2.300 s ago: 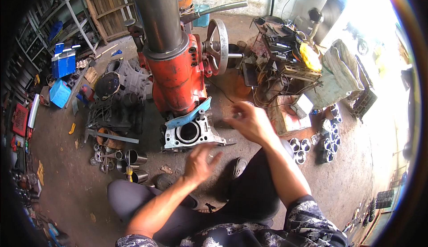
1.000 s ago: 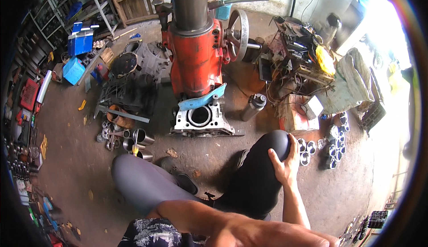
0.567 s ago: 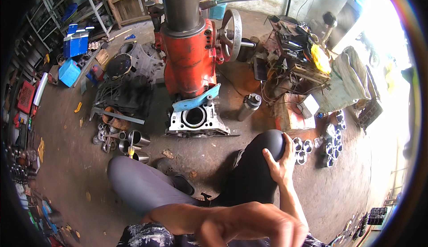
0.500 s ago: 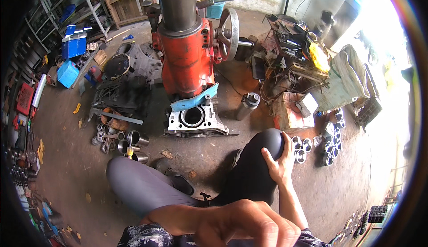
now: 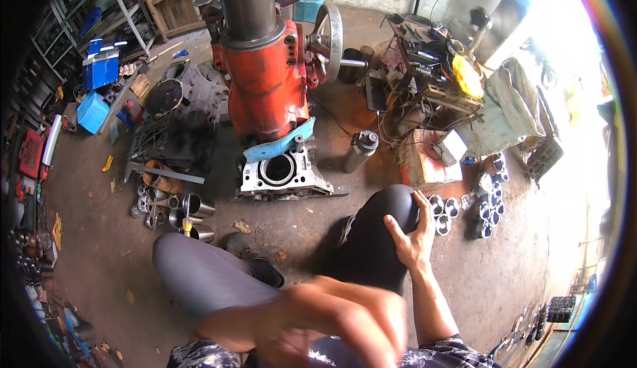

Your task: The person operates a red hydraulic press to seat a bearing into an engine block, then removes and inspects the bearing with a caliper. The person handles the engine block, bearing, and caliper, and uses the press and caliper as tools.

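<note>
My left hand (image 5: 340, 321) is held up close in front of my body, smeared by motion; whether its fingers hold anything is hidden. My right hand (image 5: 414, 240) rests on my bent right knee, fingers laid over it and thumb apart, holding nothing. Ahead of my knees, a metal engine block (image 5: 312, 181) with one large round bore sits on the floor under a red boring machine (image 5: 262, 92). A light blue sheet (image 5: 282, 144) lies between the machine and the block. Right of the block stands a grey metal bottle (image 5: 361, 151).
Cylinder sleeves (image 5: 202, 207), connecting rods (image 5: 150, 214) and a long caliper (image 5: 166, 173) lie by my left knee. Several pistons (image 5: 488, 202) stand right of my right knee. Behind them are a cluttered tool bench (image 5: 434, 96) and a handwheel (image 5: 328, 43) on the machine.
My left hand has moved a little left and upward and is now more blurred. My right hand stays on the knee. The whole view has shifted slightly.
</note>
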`<act>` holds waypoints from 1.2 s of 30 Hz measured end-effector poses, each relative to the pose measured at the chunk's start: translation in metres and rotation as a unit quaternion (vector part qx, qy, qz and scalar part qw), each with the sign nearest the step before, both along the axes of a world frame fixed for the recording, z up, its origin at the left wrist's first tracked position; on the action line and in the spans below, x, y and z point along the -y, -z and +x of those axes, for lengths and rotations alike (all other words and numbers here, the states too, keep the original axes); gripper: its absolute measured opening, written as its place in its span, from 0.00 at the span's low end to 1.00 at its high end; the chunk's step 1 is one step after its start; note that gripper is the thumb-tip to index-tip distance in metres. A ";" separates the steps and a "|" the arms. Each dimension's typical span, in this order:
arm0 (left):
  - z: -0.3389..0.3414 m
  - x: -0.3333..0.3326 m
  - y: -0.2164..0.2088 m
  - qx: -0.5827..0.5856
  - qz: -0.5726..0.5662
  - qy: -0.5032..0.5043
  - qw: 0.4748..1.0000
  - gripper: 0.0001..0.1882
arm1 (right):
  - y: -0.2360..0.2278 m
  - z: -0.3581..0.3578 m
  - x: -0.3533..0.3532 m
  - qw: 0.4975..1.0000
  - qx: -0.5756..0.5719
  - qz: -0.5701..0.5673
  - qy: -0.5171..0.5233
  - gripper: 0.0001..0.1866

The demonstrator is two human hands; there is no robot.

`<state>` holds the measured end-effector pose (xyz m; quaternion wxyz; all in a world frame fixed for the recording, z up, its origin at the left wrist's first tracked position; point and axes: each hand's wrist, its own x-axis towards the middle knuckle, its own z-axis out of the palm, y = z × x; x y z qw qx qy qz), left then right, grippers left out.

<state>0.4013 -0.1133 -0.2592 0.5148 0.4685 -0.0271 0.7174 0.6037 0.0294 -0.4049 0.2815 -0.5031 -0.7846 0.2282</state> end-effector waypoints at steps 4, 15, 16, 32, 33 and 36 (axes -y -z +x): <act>-0.060 0.052 0.020 -0.231 -0.240 -0.353 0.874 0.21 | -0.001 0.002 0.001 0.999 -0.045 0.011 -0.017 0.38; -0.147 0.170 0.125 -0.520 -0.560 -0.576 0.290 0.27 | -0.003 -0.007 0.001 0.992 -0.044 0.107 -0.055 0.18; -0.145 0.173 0.130 -0.509 -0.572 -0.572 0.295 0.28 | -0.004 -0.008 0.001 0.992 -0.040 0.104 -0.055 0.18; -0.159 0.181 0.141 -0.461 -0.520 -0.594 0.406 0.27 | -0.003 -0.014 0.000 0.993 -0.055 0.093 -0.051 0.15; -0.159 0.184 0.142 -0.452 -0.522 -0.594 0.412 0.27 | -0.002 -0.014 -0.001 0.993 -0.066 0.088 -0.053 0.14; -0.161 0.188 0.146 -0.439 -0.488 -0.600 0.458 0.27 | 0.002 -0.011 -0.008 0.987 -0.131 0.083 -0.040 0.08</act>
